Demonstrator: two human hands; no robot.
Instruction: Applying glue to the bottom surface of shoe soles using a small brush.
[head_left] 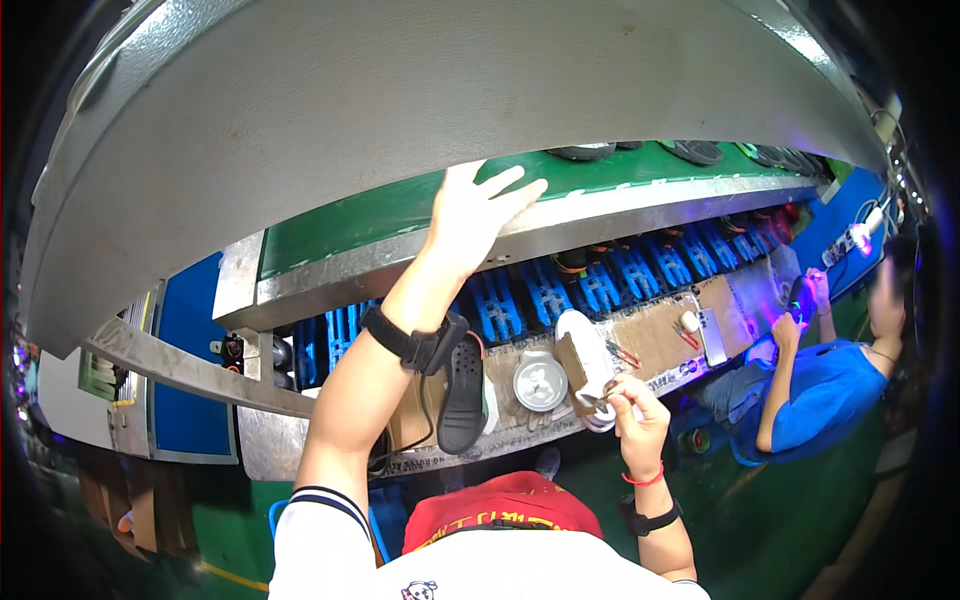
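My left hand (474, 215) reaches up over the green conveyor belt (340, 236), fingers spread and nothing in them. Its fingertips are above the belt near its metal edge. My right hand (637, 408) is closed in a pinch on a small thin tool (598, 402), whose kind I cannot make out. The tool is over the near end of a white shoe (588, 352) lying on the bench. Left of the shoe is a round tub (540, 383) of white stuff. A dark shoe sole (462, 400) lies further left, below my left forearm.
A large grey metal hood (480, 90) overhangs the belt, with dark shoes (692, 151) further along it. Blue racks (590, 285) line the space under the belt. Pliers (622, 354) lie on the cardboard-covered bench (655, 345). A co-worker in blue (825, 395) works at the right.
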